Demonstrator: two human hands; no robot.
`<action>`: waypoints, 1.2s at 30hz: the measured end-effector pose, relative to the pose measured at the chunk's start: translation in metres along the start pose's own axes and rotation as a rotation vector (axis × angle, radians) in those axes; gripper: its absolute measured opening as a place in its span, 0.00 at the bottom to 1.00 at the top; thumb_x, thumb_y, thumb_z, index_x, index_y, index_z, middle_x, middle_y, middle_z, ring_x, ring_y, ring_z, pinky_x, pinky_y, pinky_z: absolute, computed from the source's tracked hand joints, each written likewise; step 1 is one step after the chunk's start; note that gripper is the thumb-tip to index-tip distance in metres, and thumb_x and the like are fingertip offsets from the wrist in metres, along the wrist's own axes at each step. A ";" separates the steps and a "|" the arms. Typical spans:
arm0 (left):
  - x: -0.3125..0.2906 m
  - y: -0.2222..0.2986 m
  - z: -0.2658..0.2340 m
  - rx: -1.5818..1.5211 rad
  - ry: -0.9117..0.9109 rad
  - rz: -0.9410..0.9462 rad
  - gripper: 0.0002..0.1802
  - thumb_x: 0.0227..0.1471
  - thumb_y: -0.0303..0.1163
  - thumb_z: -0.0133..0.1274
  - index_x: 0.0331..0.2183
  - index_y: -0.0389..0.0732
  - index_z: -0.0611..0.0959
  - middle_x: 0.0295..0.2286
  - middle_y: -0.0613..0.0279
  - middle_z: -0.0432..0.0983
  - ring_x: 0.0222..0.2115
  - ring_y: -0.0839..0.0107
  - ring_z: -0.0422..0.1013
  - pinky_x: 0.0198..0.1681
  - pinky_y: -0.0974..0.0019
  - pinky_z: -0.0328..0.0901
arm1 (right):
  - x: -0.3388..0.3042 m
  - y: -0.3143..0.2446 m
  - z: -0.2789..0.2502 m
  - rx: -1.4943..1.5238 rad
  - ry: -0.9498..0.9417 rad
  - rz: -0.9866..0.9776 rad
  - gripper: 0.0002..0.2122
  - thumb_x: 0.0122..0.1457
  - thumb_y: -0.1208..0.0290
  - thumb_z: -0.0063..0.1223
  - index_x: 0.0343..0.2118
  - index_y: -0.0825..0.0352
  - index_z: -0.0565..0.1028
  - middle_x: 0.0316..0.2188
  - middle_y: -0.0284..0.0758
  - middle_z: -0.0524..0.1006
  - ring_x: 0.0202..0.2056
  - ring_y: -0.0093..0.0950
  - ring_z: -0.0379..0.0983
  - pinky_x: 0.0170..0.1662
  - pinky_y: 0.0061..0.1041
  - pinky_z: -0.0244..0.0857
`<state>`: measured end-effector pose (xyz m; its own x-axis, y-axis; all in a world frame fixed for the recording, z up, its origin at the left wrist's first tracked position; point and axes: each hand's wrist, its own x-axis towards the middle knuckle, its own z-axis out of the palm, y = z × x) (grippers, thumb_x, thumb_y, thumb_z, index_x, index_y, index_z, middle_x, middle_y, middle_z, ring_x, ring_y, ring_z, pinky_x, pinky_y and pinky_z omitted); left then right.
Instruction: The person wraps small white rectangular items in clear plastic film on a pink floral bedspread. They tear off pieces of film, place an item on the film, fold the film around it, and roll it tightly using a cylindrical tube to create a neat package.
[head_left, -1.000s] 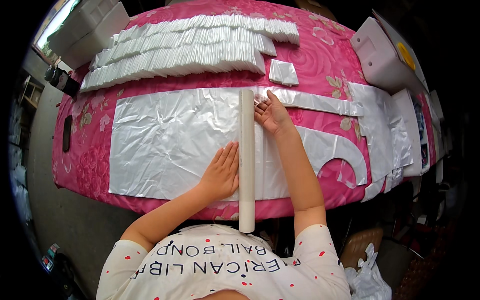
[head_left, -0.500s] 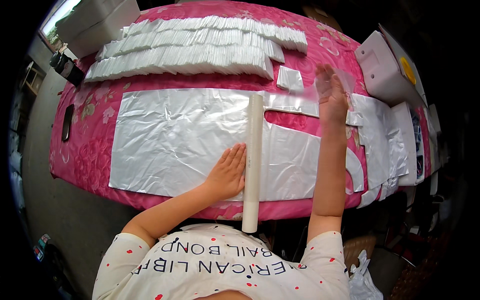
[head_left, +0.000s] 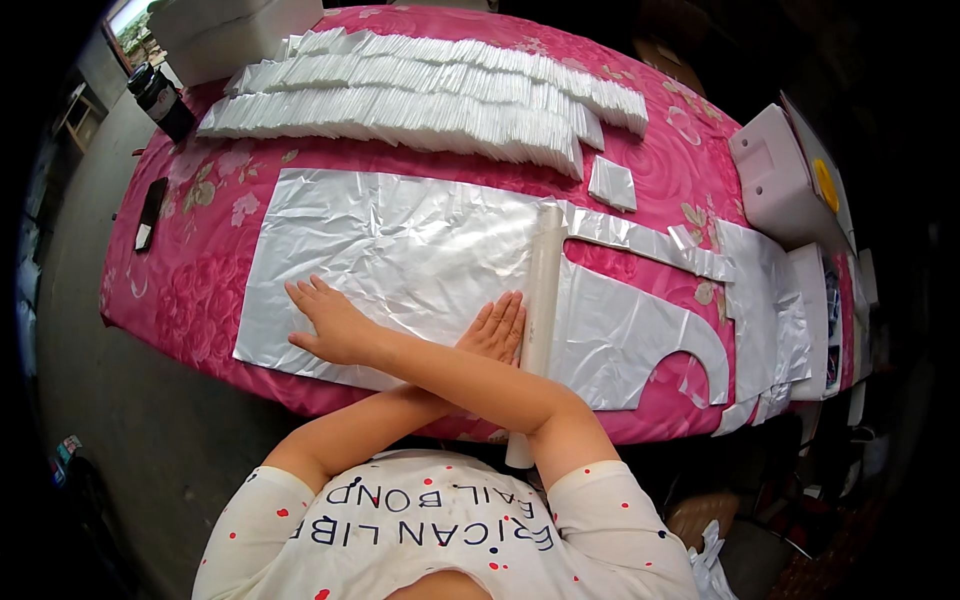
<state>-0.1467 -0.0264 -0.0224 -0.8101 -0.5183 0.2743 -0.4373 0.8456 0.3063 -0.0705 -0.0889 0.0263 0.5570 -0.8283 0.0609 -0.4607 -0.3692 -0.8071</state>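
Observation:
A thin whitish plastic sheet (head_left: 400, 240), shaped like a disposable apron with curved cut-outs, lies flat and slightly wrinkled before me. Across it rests a long pale tube (head_left: 543, 290), its near end sticking out past the table edge. My left hand (head_left: 495, 328) lies flat on the sheet, fingertips close against the tube's left side. Crossing over the left forearm, my right arm reaches to the left; my right hand (head_left: 328, 322) is over the sheet's left part, fingers spread and holding nothing. Whether its palm touches the sheet, I cannot tell.
Long rows of folded white plastic packets (head_left: 400, 115) stand at the back, with a small separate stack (head_left: 612, 184) at their right. More sheets (head_left: 765, 300) hang by the right edge. White foam boxes (head_left: 785, 175), a dark bottle (head_left: 160, 103) and a phone (head_left: 151, 213) sit on the pink tablecloth (head_left: 190, 290).
My right hand has swept from the far right across to the sheet's left part, over my left arm. My left hand stays beside the tube. The whole view has shifted slightly.

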 end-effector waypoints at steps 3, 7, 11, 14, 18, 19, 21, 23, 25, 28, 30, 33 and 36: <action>-0.001 -0.009 -0.015 -0.340 0.077 -0.093 0.33 0.47 0.28 0.43 0.54 0.27 0.57 0.57 0.45 0.49 0.60 0.55 0.45 0.60 0.56 0.46 | -0.055 -0.010 -0.037 0.108 0.149 -0.124 0.28 0.54 0.67 0.50 0.57 0.71 0.57 0.57 0.45 0.59 0.60 0.45 0.47 0.60 0.37 0.46; 0.027 -0.040 -0.020 -1.225 0.281 -0.440 0.26 0.53 0.29 0.41 0.53 0.30 0.60 0.55 0.55 0.54 0.50 0.64 0.62 0.49 0.65 0.61 | -0.156 0.007 -0.096 -0.233 0.508 -0.122 0.23 0.50 0.72 0.53 0.51 0.70 0.65 0.52 0.41 0.65 0.56 0.41 0.57 0.57 0.36 0.52; 0.080 -0.052 -0.037 -1.751 0.259 -0.651 0.30 0.58 0.42 0.35 0.55 0.31 0.57 0.54 0.55 0.57 0.42 0.64 0.68 0.43 0.65 0.64 | -0.236 0.038 -0.115 -0.291 0.533 0.158 0.23 0.51 0.70 0.52 0.51 0.70 0.66 0.53 0.42 0.65 0.56 0.41 0.57 0.57 0.36 0.51; 0.102 -0.052 -0.037 -1.893 0.132 -0.893 0.35 0.58 0.51 0.30 0.56 0.32 0.54 0.53 0.54 0.58 0.39 0.61 0.70 0.40 0.64 0.65 | -0.255 0.053 -0.122 -0.362 0.409 0.205 0.24 0.53 0.66 0.50 0.53 0.68 0.64 0.56 0.42 0.61 0.58 0.41 0.54 0.59 0.36 0.48; 0.096 -0.070 -0.033 -1.867 0.086 -0.939 0.40 0.57 0.57 0.26 0.57 0.32 0.52 0.53 0.50 0.58 0.37 0.60 0.71 0.38 0.63 0.66 | -0.250 0.063 -0.132 -0.486 0.208 0.130 0.26 0.56 0.57 0.44 0.56 0.65 0.61 0.60 0.38 0.55 0.61 0.40 0.47 0.61 0.38 0.43; 0.094 -0.067 -0.043 -1.819 0.119 -0.937 0.40 0.57 0.57 0.26 0.57 0.32 0.52 0.53 0.50 0.58 0.37 0.60 0.71 0.38 0.63 0.66 | -0.246 0.066 -0.132 -0.504 0.186 0.106 0.26 0.56 0.56 0.43 0.56 0.64 0.61 0.60 0.37 0.55 0.61 0.40 0.46 0.61 0.39 0.42; 0.083 -0.072 -0.060 -1.728 0.205 -0.852 0.40 0.57 0.57 0.27 0.56 0.32 0.54 0.53 0.50 0.59 0.37 0.62 0.71 0.38 0.64 0.66 | -0.229 0.068 -0.130 -0.546 0.133 0.048 0.27 0.57 0.53 0.40 0.57 0.63 0.60 0.61 0.35 0.54 0.62 0.40 0.45 0.61 0.41 0.40; 0.060 -0.083 -0.082 -1.625 0.304 -0.774 0.37 0.57 0.56 0.27 0.55 0.34 0.58 0.51 0.51 0.62 0.36 0.66 0.71 0.37 0.67 0.66 | -0.194 0.060 -0.118 -0.597 0.120 -0.044 0.26 0.58 0.53 0.39 0.56 0.63 0.61 0.59 0.35 0.56 0.61 0.40 0.45 0.61 0.41 0.40; 0.023 -0.103 -0.102 -1.539 0.410 -0.750 0.35 0.58 0.55 0.26 0.54 0.36 0.60 0.50 0.52 0.64 0.36 0.69 0.71 0.37 0.68 0.66 | -0.143 0.038 -0.094 -0.482 -0.009 -0.157 0.25 0.58 0.52 0.39 0.53 0.64 0.65 0.57 0.36 0.61 0.61 0.40 0.47 0.61 0.40 0.41; -0.041 -0.131 -0.127 -1.385 0.556 -0.786 0.33 0.59 0.53 0.25 0.53 0.36 0.62 0.48 0.53 0.66 0.35 0.72 0.71 0.37 0.70 0.65 | -0.091 -0.038 -0.037 0.510 -0.354 -0.378 0.23 0.59 0.54 0.40 0.48 0.69 0.70 0.52 0.41 0.66 0.59 0.39 0.52 0.60 0.37 0.46; -0.097 -0.142 -0.144 -1.307 0.647 -0.847 0.32 0.59 0.52 0.25 0.52 0.37 0.63 0.47 0.53 0.68 0.35 0.73 0.71 0.37 0.71 0.64 | -0.077 -0.081 -0.030 0.169 -0.434 -0.681 0.22 0.58 0.56 0.43 0.46 0.71 0.71 0.50 0.42 0.68 0.56 0.39 0.57 0.58 0.36 0.50; -0.168 -0.138 -0.159 -1.160 0.741 -0.897 0.30 0.59 0.50 0.27 0.52 0.37 0.65 0.46 0.54 0.69 0.35 0.74 0.69 0.38 0.72 0.63 | -0.050 -0.057 -0.041 0.171 -0.198 -0.569 0.19 0.56 0.61 0.49 0.46 0.69 0.70 0.48 0.41 0.69 0.54 0.39 0.60 0.55 0.35 0.55; -0.227 -0.122 -0.166 -1.066 0.780 -0.972 0.31 0.59 0.51 0.29 0.54 0.38 0.62 0.46 0.53 0.68 0.36 0.74 0.69 0.38 0.73 0.63 | -0.025 -0.006 -0.059 -0.222 -0.015 -0.357 0.21 0.54 0.62 0.50 0.50 0.66 0.67 0.52 0.42 0.66 0.56 0.40 0.56 0.57 0.39 0.51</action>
<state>0.1553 -0.0331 0.0299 0.1177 -0.9857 -0.1205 0.0840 -0.1111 0.9903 -0.1220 -0.0906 0.0644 0.7182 -0.6260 0.3039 -0.3735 -0.7152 -0.5907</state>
